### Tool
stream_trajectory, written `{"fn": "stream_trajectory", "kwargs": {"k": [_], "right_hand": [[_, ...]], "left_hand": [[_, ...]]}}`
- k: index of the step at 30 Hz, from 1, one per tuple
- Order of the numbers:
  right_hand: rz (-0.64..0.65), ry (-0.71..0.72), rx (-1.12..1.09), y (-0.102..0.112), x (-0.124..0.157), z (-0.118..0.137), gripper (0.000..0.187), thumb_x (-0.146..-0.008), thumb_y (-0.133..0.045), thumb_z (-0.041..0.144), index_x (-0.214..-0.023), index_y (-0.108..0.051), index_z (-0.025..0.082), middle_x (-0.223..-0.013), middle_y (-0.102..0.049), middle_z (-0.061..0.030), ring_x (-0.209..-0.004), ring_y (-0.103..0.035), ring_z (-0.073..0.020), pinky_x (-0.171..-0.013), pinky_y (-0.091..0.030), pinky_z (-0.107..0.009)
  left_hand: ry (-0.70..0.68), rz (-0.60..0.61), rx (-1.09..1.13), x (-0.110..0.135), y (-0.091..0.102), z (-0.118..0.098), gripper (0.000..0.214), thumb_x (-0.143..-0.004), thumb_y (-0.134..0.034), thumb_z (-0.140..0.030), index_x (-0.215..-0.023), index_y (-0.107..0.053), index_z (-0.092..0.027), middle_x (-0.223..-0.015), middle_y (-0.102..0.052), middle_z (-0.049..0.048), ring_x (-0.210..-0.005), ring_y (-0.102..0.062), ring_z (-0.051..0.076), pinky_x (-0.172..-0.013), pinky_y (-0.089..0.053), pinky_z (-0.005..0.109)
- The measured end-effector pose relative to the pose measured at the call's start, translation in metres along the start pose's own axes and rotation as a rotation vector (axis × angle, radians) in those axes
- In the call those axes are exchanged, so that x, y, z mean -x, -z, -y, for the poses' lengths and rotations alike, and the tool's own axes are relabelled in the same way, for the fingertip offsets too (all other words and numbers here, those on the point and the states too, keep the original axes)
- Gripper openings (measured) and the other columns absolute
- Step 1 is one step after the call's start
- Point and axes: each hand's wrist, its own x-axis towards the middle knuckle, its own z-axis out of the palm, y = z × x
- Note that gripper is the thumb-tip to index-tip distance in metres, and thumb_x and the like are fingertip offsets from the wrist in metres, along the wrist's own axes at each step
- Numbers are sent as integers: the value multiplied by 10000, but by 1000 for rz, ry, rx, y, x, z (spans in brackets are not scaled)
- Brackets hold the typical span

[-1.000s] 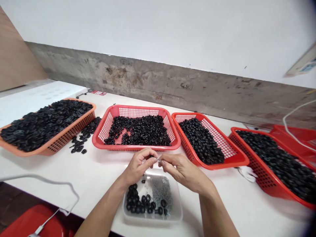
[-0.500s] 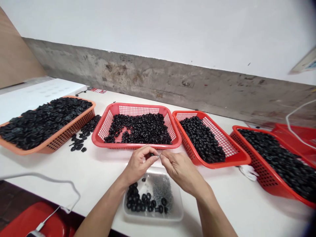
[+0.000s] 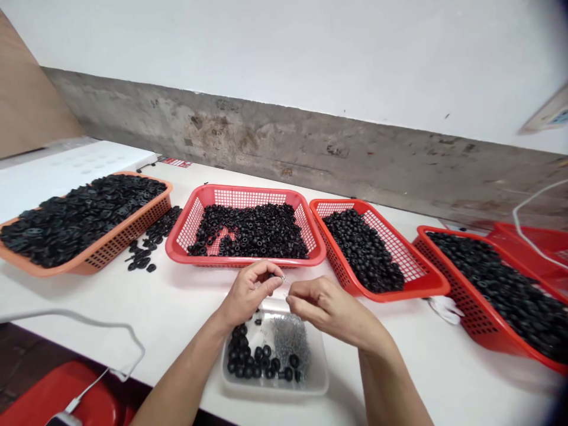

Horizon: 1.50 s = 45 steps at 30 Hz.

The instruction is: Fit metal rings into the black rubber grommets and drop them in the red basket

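One small black part with a shiny metal tip (image 3: 278, 276) sits pinched in the left hand (image 3: 247, 294), near the far rim of a translucent rectangular plastic box (image 3: 274, 388); whether the right hand (image 3: 329, 311) grips anything, I cannot tell. A slack pinch could drop it among small grey metal pieces (image 3: 290, 343).

From here there's a small gap btwn L hand (image 3: 248, 297) and R hand (image 3: 331, 310), w/ the clear tub (image 3: 275, 389) open-topped just below. Fwd, mid red basket's (image 3: 217, 260) front rim blocks low moves; over the top's OK. R red basket (image 3: 426, 289) sits right beside it, hardly any rm btwn. Tabletop (image 3: 177, 302) L of tub gives rm, tho L forearm (image 3: 190, 367) slants across & grey cable (image 3: 89, 318) lies farther L.
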Motion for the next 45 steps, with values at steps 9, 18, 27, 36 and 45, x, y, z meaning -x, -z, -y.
{"fn": "stream_trajectory", "kwargs": {"k": [9, 18, 27, 36, 45], "right_hand": [[74, 55, 173, -1, 3, -3, 412, -887, -662, 390, -562, -523, 178, -494, -400, 62, -488, -287, -83, -517, -208, -269], [-263, 19, -55, -6, -6, -5, 357, -1012, -459, 436, -763, -557, 200, -681, -565, 24, -624, -491, -120, -598, -339, -243], [-256, 5, -79, -8, -5, -5, 383, -1004, -488, 418, -698, -538, 194, -621, -555, 42, -577, -493, -102, -584, -339, -233], [-238, -10, -71, -6, -7, -2, 449, -1005, -473, 442, -643, -533, 184, -583, -550, 33, -538, -489, -99, -552, -331, -236], [-240, -23, -176, -8, -7, -6, 361, -998, -494, 417, -721, -547, 191, -627, -568, 34, -579, -509, -105, -569, -361, -228]], "left_hand": [[37, 15, 51, -2, -1, 2, 180, -878, -652, -330, -907, -635, -153, -798, -548, -8, -650, -472, 91, -605, -394, 217], [-20, 2, -10, 0, 0, 3, 162, -885, -652, -319, -906, -664, -159, -769, -557, -3, -672, -470, 106, -629, -380, 235], [-73, -21, -94, -1, -1, -2, 144, -884, -653, -301, -906, -681, -162, -801, -608, 12, -703, -512, 120, -664, -406, 241], [-81, -28, -162, 0, -2, -6, 173, -876, -652, -325, -912, -686, -158, -835, -656, 39, -788, -570, 163, -719, -435, 268], [-11, -18, -55, 0, -2, -2, 190, -865, -671, -342, -885, -649, -154, -808, -614, 24, -772, -546, 150, -703, -411, 256]]}}
